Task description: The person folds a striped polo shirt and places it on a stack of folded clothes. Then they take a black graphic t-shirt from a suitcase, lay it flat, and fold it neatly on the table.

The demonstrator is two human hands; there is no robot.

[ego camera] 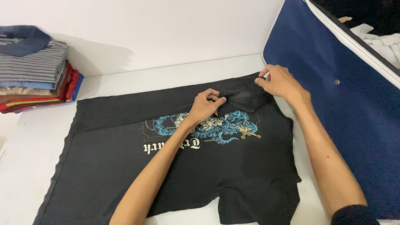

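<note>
Lying flat on the white bench (33, 166), a black t-shirt (187, 175) with a blue and gold picture on its front fills most of the top. Its neck points to the far edge of the bench and its bottom hem runs along the left side. The person's left hand (206, 106) sits on the collar (246, 98), fingers curled shut and pinching a bit of the black cloth. The right hand (281, 81) is at the far edge of the collar, near the right corner, with its fingertips closed on the cloth too. Both hands hold the neck part, just beside each other.

The shirt looks spread out and mostly smooth, so that part seems done. No fold shows in the body or the near sleeve, so I think the folding is only starting.

A stack of folded shirts (35, 68) sits at the far left corner, well apart. A big blue bag (333, 108) leans at the right edge.
</note>
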